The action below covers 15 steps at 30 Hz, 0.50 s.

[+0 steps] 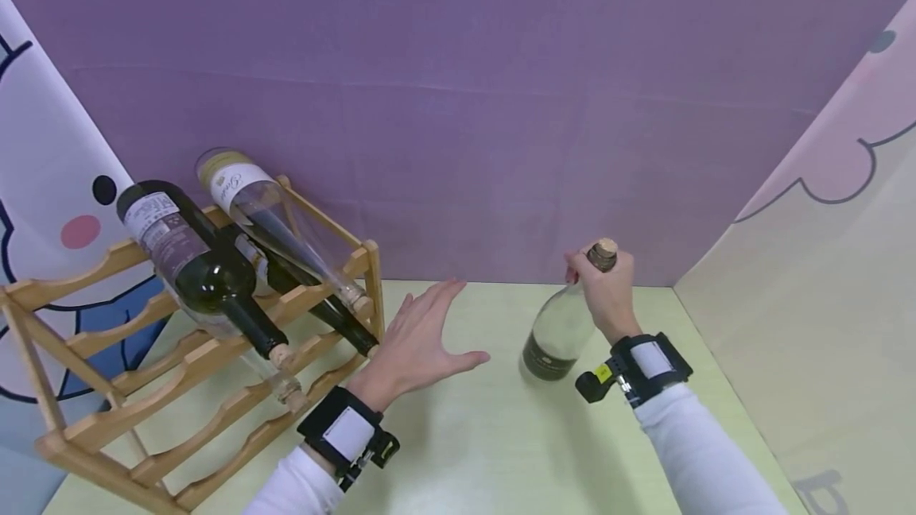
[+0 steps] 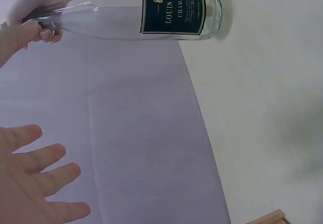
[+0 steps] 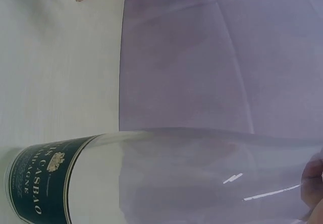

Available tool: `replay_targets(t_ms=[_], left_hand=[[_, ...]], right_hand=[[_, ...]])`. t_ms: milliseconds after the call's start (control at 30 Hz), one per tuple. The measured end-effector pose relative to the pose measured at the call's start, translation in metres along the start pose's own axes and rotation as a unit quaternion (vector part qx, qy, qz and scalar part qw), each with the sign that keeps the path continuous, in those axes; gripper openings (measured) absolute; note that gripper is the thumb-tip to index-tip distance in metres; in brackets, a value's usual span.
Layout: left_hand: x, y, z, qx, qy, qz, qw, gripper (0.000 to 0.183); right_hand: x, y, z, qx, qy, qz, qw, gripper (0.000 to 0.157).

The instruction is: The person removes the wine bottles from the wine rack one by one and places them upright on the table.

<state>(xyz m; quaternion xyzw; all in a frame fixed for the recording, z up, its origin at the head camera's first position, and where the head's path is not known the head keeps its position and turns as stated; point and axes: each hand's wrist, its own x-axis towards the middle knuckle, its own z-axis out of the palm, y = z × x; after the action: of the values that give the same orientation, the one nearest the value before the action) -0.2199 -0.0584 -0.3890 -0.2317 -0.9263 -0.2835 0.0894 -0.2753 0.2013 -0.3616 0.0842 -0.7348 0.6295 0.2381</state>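
Observation:
My right hand [image 1: 607, 292] grips a clear glass champagne bottle [image 1: 561, 328] by its neck, below the cork stopper [image 1: 607, 246]. The bottle leans slightly, its base right at the tabletop. In the left wrist view its dark label [image 2: 174, 9] faces the camera; the right wrist view shows the clear body [image 3: 176, 173] up close. Holding nothing, my left hand [image 1: 422, 344] hovers with fingers extended and thumb spread, between that bottle and a wooden wine rack [image 1: 315, 300].
The rack stands at the left, holding several corked bottles, among them a dark green bottle [image 1: 207, 269] and a clear one with a pale label [image 1: 275, 217] on top. Behind the pale green table [image 1: 487, 435] rises a purple backdrop [image 1: 465, 141]; patterned panels flank both sides.

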Motion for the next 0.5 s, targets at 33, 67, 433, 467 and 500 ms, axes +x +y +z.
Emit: replay_targets(t_ms=[33, 67, 433, 467, 500], left_hand=[[0.0001, 0.0003, -0.0002, -0.001, 0.000, 0.000, 1.0000, 0.098], [0.0001, 0.0006, -0.0004, -0.001, -0.001, -0.001, 1.0000, 0.098], [-0.0019, 0.0023, 0.0006, -0.003, -0.011, -0.017, 0.9998, 0.096], [-0.0020, 0.0020, 0.0009, -0.002, -0.012, -0.018, 0.9998, 0.096], [-0.0020, 0.0017, 0.0012, -0.002, -0.012, -0.019, 0.9997, 0.096]], right_hand=[[0.0002, 0.0008, -0.0008, -0.001, -0.001, 0.002, 1.000, 0.024], [0.0004, 0.0012, -0.0014, -0.001, -0.001, 0.005, 1.000, 0.025], [-0.0008, 0.0077, -0.0043, 0.008, -0.005, 0.028, 1.000, 0.028], [-0.0007, 0.0082, -0.0044, 0.016, -0.003, 0.030, 0.999, 0.028], [-0.0005, 0.0087, -0.0046, 0.024, -0.001, 0.032, 0.999, 0.028]])
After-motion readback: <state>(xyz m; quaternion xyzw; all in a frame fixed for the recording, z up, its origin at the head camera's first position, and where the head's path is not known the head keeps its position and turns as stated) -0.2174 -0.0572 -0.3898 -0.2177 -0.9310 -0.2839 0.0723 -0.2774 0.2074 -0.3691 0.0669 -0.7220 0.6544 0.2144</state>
